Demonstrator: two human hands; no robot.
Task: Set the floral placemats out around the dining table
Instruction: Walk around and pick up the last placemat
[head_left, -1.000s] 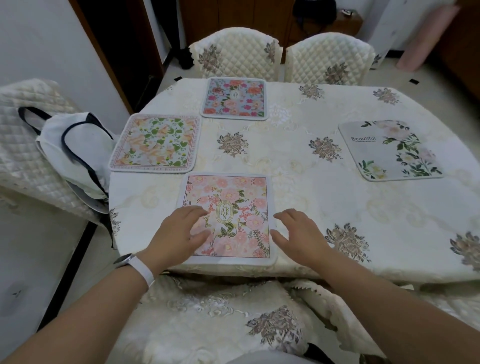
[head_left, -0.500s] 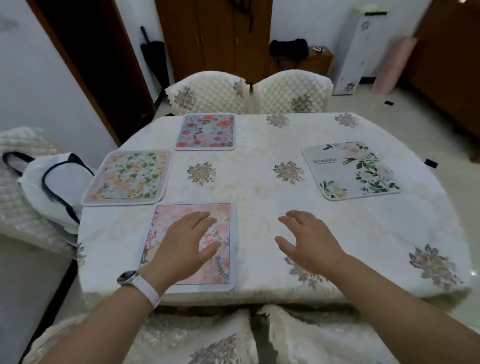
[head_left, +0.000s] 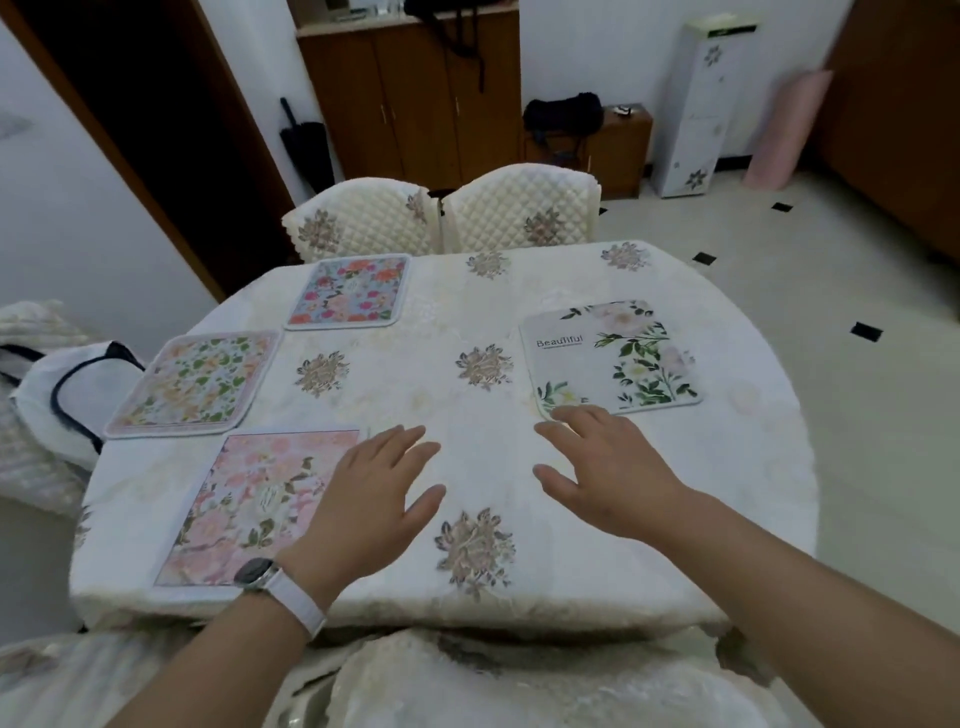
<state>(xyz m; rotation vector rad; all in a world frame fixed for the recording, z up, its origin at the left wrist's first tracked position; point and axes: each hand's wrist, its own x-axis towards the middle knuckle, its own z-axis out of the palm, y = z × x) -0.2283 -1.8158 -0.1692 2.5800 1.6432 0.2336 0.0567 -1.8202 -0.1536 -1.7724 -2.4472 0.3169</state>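
Several floral placemats lie flat on the cream-clothed dining table. A pink one is at the near left edge. A green-and-orange one sits behind it, and a blue-and-red one lies further back. A white mat printed "Beautiful" is at the right. My left hand hovers open, palm down, over the pink mat's right edge. My right hand is open too, its fingertips just short of the white mat's near left corner.
Two quilted cream chairs stand at the table's far side, and another chair cover is right below me. A white bag with dark straps rests on a chair at the left. A wooden cabinet stands behind.
My view has lifted and shifted right. Both hands moved right: the left slid off the middle of the pink mat to its right edge, the right reached toward the white mat.
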